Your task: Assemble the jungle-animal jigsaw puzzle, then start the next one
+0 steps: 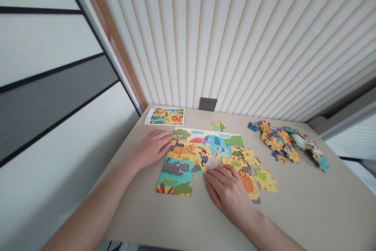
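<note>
A partly joined animal puzzle (pixel 182 151) lies on the table, with a gap in its middle and another at its lower edge. My left hand (pixel 153 147) rests flat beside the puzzle's left edge, fingers stretched out, fingertips touching the border near the tree and leopard. Over the lower middle gap, my right hand (pixel 229 192) has its fingers bent down and close together on a yellow puzzle piece (pixel 205 170), mostly hidden under them. The hand also covers part of the lion section (pixel 248 182). A loose yellow piece with a green lizard (pixel 266 178) lies just right of the puzzle.
A picture card (pixel 167 116) of the same scene lies at the back left. One loose piece (pixel 218 126) sits behind the puzzle. Several pieces are heaped (pixel 276 141) at the right. A ridged white panel with a dark socket (pixel 208 103) borders the table's back.
</note>
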Motion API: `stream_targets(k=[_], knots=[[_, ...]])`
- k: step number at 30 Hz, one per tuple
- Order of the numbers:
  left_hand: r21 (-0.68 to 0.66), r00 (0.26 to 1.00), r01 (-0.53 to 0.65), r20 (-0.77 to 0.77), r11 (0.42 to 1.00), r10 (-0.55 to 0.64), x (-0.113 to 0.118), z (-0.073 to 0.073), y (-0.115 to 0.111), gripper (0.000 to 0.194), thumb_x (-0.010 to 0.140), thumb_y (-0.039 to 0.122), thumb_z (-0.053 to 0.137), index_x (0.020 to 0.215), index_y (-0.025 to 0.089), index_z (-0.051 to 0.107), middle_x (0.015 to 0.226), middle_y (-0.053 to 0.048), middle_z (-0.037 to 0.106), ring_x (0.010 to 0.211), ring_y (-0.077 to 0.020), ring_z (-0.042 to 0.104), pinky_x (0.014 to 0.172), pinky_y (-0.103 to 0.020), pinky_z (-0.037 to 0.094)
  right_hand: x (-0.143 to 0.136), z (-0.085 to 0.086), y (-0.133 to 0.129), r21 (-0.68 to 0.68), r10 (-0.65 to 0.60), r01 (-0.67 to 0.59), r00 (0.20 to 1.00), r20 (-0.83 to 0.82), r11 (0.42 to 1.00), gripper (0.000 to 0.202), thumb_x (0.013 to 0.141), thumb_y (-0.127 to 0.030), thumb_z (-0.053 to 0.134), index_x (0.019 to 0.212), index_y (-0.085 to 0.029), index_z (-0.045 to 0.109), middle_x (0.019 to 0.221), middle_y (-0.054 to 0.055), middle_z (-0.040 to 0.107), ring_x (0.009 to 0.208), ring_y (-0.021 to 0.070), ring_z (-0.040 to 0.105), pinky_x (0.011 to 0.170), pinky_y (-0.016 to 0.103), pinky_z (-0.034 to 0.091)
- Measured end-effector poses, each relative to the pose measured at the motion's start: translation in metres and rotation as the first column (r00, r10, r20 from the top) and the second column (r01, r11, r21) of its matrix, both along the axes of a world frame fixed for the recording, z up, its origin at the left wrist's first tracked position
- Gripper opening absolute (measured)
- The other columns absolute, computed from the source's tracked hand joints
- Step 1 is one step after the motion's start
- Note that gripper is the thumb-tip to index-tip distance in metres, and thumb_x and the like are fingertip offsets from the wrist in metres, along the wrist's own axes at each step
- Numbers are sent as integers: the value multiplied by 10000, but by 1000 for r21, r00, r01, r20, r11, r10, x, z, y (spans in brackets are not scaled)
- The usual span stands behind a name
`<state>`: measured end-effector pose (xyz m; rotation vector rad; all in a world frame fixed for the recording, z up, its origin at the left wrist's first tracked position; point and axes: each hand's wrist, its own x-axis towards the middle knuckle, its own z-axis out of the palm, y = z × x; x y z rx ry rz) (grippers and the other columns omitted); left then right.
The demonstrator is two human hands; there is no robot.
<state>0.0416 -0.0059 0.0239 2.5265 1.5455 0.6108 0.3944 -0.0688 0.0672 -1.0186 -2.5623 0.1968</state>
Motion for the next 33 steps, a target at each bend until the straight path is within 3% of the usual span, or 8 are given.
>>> stream_targets(k=[7,12,18,22,24,33], knots=[[-16,1000,-2,2,1000,2,-6,-19,5,355,1055,318,518,1342,231,707,1342,-92,715,1215,-277,668,1086,-479,527,3,11,5,-64,-20,17,999,-44,998,264,1055,-193,545,1254,-257,706,1199,56,785,1080,231,712,997,430,475],[-19,1000,7,15,1000,-7,-8,-21,7,347,1056,318,522,1339,248,711,1343,-83,718,1218,-263,676,1081,-443,536,27,14,28,-102,-231,220,966,-116,970,259,1062,-270,514,1188,-244,739,1160,82,788,1063,257,724,958,435,537],[-21,1000,9,20,1000,-8,-8,-22,7,353,1051,327,521,1333,247,717,1345,-83,719,1215,-271,679,1094,-460,532,70,18,58,-112,-564,553,801,-200,825,320,1031,-406,529,1100,-230,787,1073,90,813,971,272,748,896,408,557],[-15,1000,-10,23,1000,10,-7,-23,6,367,1058,347,505,1338,233,714,1366,-97,711,1241,-282,668,1109,-483,522,89,24,66,-163,-707,689,679,-195,706,381,997,-480,536,1122,-231,797,1026,87,824,824,262,739,780,378,544],[-16,1000,-8,23,1000,9,-6,-24,6,370,1063,346,492,1339,237,713,1374,-93,707,1243,-279,667,1111,-482,521,94,25,67,-185,-739,716,644,-196,673,405,984,-504,539,1130,-231,799,1018,88,826,791,259,730,744,367,531],[-28,1000,-1,20,1000,2,-6,-22,7,376,1048,328,493,1336,224,711,1362,-102,703,1232,-280,665,1102,-481,530,93,21,68,-192,-713,687,677,-182,701,420,965,-537,534,1093,-247,809,1027,82,825,847,278,729,863,417,516]])
